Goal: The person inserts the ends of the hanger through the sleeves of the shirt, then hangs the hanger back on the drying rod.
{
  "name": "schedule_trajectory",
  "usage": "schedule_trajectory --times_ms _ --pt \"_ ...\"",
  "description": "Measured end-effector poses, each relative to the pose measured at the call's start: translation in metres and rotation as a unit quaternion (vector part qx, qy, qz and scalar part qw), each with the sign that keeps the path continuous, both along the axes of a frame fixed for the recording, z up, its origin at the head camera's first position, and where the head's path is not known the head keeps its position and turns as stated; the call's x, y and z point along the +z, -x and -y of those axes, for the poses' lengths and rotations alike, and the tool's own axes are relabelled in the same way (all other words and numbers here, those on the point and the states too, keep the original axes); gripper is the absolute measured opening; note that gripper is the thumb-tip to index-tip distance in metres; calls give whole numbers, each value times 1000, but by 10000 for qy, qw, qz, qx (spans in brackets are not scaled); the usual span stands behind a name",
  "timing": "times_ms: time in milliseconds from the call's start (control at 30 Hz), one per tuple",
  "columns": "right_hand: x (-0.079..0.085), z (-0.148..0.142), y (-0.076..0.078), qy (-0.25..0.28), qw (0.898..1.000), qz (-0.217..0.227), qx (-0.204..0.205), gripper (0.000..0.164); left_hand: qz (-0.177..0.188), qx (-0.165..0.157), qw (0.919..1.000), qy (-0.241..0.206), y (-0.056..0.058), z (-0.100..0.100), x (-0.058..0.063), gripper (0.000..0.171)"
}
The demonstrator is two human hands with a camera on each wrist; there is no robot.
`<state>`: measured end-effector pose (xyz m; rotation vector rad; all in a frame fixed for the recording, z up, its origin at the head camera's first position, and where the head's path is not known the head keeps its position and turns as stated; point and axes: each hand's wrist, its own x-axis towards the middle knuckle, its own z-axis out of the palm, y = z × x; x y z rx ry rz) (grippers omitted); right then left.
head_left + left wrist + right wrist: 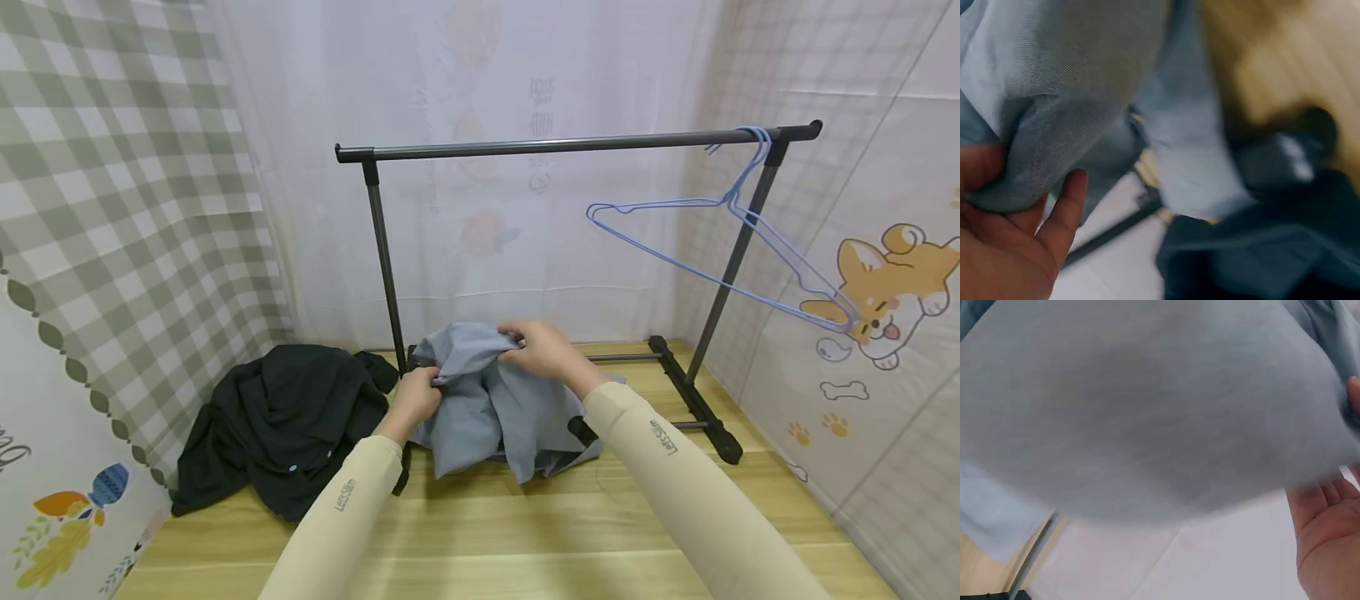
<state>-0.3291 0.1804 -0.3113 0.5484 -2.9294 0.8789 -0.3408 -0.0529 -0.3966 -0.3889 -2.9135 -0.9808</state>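
Note:
A crumpled grey-blue garment (480, 417) is lifted partly off the wooden surface, below the rack's bar; its exact kind is hidden by the folds. The left hand (416, 396) pinches its left upper edge. In the left wrist view, the thumb and fingers of that hand (1016, 244) have a fold of the cloth between them. At the top right of the garment, the right hand (543, 350) grips the fabric. The right wrist view has this hand (1332, 531) at its right edge, partly cut off, with blurred cloth (1147, 412) filling most of the picture.
A dark garment (300, 425) lies heaped to the left. Behind the hands stands a black clothes rack (525, 148). Blue wire hangers (675, 202) hang at its right end. A checked curtain (135, 183) borders the left side, a printed sheet (862, 208) the right.

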Motion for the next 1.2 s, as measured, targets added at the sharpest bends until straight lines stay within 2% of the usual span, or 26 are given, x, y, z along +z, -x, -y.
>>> schedule_trajectory --times_ms 133,233,333,400,500,567,633,667,700,767,867,967,1067,1133,1200 --pt "-10 -13 -3 310 9980 540 135 57 333 293 9978 500 -1 22 -21 27" --pt "-21 -29 -3 226 9977 623 139 56 507 328 9939 926 -2 36 -34 17" --pt "-34 -46 -1 -55 9968 792 25 59 594 383 9917 1074 -3 43 -40 7" --pt "-43 -55 -1 -192 9931 1158 -67 68 430 446 9920 1101 -4 41 -38 8" --pt "-58 -63 -4 -268 9838 1773 -53 79 -60 571 9935 986 -8 30 -30 27" --pt "-70 -61 -7 -289 9813 1903 -47 67 -537 638 9930 837 -12 19 -24 40" --pt "-81 -53 -12 -337 9856 1659 -38 42 -910 552 9921 668 -17 7 -19 52" --pt "-88 -46 -14 -411 9892 1402 -60 36 -1039 449 9916 633 -19 1 -18 57" --pt "-93 -39 -17 -471 9922 1149 -62 38 -1147 313 9908 646 -22 -5 -17 63" --pt "-103 -22 -24 -553 9963 659 -50 46 -1067 31 9917 716 -27 -14 -17 78" --pt "-114 2 -36 -578 9978 201 255 42 -733 -202 9927 937 -33 -22 -21 90" --pt "-120 17 -46 -777 9930 368 806 30 -452 -211 9904 1287 -36 -21 -28 81" --pt "-120 21 -51 -1042 9815 1018 1243 15 -446 -172 9819 1831 -35 -16 -40 49" --pt "-118 19 -51 -1023 9745 1490 1331 29 -501 -161 9734 2230 -35 -13 -48 25" --pt "-115 15 -50 -740 9737 1765 1237 45 -539 -167 9673 2473 -34 -11 -54 12"
